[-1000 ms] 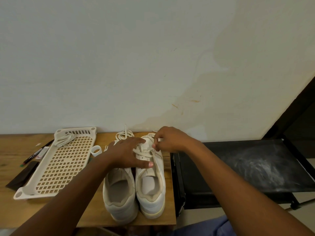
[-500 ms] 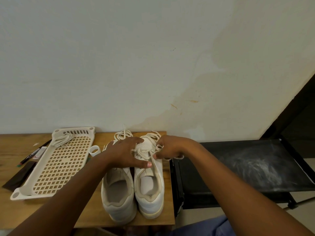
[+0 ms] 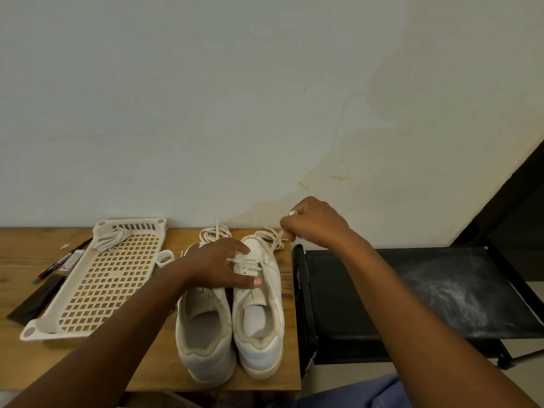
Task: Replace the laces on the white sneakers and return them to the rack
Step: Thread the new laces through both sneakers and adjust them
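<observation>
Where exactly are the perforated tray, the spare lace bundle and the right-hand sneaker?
perforated tray (image 3: 97,285), head view, middle of its grid floor.
spare lace bundle (image 3: 110,238), head view, its coiled middle.
right-hand sneaker (image 3: 260,347), head view, heel.

Perforated tray (image 3: 97,285), pens (image 3: 60,262), black stand (image 3: 382,290).

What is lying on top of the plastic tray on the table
A bundle of loose laces lies at the far end of the tray; the rest of its grid is bare. Whatever is under the tray on the table cannot be seen.
</observation>
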### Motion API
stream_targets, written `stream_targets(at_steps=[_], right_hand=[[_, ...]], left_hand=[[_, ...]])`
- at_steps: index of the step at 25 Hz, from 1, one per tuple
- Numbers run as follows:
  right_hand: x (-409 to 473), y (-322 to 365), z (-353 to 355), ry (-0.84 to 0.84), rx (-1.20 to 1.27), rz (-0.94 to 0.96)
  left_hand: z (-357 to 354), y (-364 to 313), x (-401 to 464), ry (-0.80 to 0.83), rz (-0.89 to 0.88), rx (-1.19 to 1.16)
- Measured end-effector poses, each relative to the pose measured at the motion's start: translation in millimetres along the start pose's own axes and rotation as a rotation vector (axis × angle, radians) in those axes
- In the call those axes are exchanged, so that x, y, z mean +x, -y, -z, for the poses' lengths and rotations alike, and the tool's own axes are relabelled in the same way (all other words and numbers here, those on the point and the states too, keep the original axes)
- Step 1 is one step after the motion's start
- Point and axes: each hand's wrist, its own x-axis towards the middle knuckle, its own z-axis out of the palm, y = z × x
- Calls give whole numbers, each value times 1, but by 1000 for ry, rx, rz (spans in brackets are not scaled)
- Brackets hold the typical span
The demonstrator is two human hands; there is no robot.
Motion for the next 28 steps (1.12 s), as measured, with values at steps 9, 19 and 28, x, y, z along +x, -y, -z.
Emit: stream_targets(at_steps=[9, 19, 28], right_hand=[[-14, 1, -3, 691, -250, -228], [-4, -5, -9, 331, -276, -52], [-10, 38, -38, 351, 606, 180]], left_hand=[[-5, 6, 4, -308, 8, 103], [-2, 7, 7, -335, 40, -154], [30, -24, -15, -681, -215, -975]])
